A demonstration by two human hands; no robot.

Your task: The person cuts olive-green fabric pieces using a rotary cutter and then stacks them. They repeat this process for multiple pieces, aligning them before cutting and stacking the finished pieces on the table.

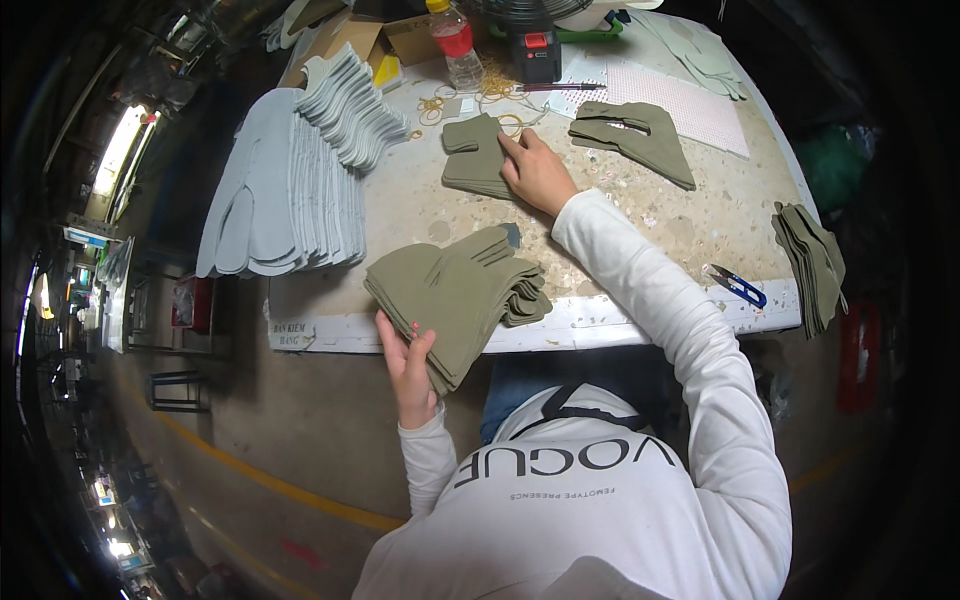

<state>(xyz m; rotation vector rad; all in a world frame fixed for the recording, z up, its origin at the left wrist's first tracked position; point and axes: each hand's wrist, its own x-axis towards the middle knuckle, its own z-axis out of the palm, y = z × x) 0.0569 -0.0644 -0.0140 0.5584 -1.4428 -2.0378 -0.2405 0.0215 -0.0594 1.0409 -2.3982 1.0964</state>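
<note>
My left hand point(406, 365) grips the near left corner of a thick stack of olive-green cut fabric pieces point(440, 285), thumb on top and the other fingers partly hidden beneath. That stack overhangs the table's front edge, its right end folded over in layers. Farther in, my right hand point(538, 172) touches the right side of a smaller olive fabric pile point(472, 160), fingers apart and forefinger stretched onto its top. Right of this hand lies another olive pile with a slit point(635, 138).
Tall grey-blue fabric stacks point(290, 190) stand at the table's left. Blue-handled thread snips point(737, 287) lie near the front right; olive pieces point(812, 265) hang over the right edge. A bottle point(457, 50), a black battery pack point(537, 55), a pen point(562, 87) and loose yellow bands point(497, 85) are at the back.
</note>
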